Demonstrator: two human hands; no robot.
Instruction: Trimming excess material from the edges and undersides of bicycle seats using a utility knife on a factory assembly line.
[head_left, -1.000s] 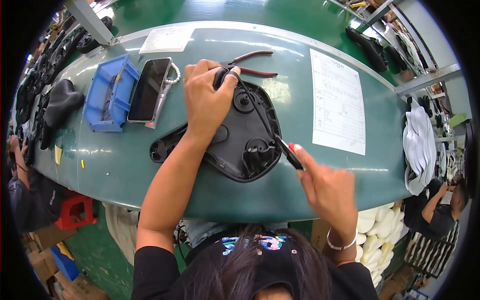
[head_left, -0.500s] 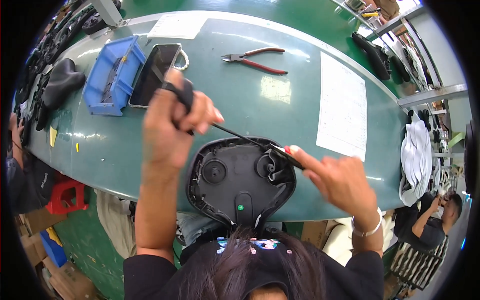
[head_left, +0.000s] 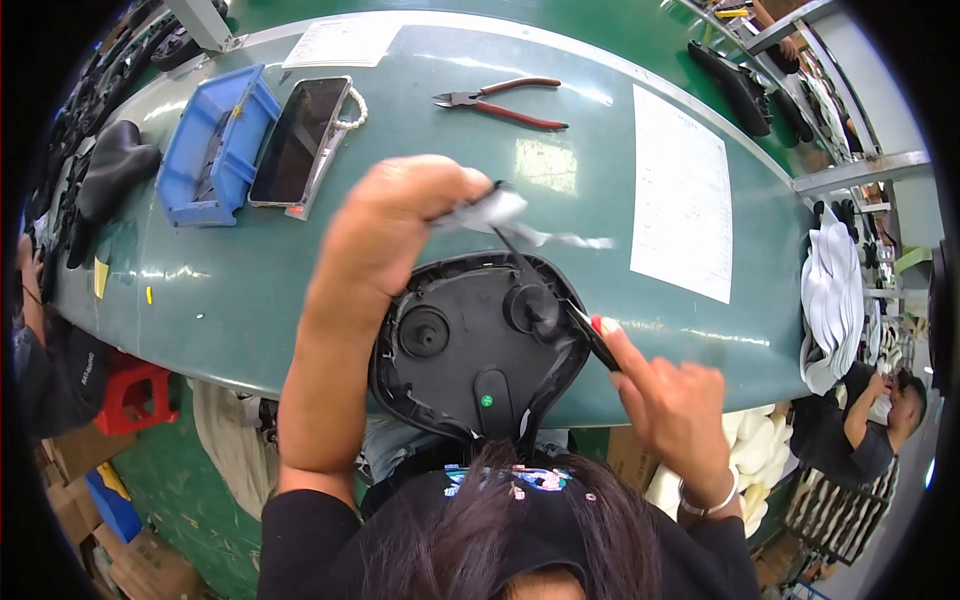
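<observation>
An upturned black saddle (head_left: 455,370) lies at the near table edge, its hollow underside and two round bosses facing up. My left hand (head_left: 405,205) is closed above its far rim. From that fist a thin black strip (head_left: 512,248) runs taut down to the saddle's right boss; blurred grey-white material also shows at the fingers. My right hand (head_left: 665,395) grips a slim dark tool (head_left: 592,335) with a narrow metallic tip, which meets the saddle's right inner rim. A small red patch shows by the thumb. The tool's exact kind is unclear.
Beyond the saddle lie red-handled cutting pliers (head_left: 500,103), a paper sheet (head_left: 680,190), a phone (head_left: 300,145) and a blue bin (head_left: 212,150). Another black saddle (head_left: 118,170) rests at the left. White curved pieces (head_left: 832,300) hang at the right, near another person (head_left: 860,430).
My left hand has swung right and turned over, drawing the strip more upright; pale material now shows at its fingers. The right hand has shifted slightly down with the tool.
</observation>
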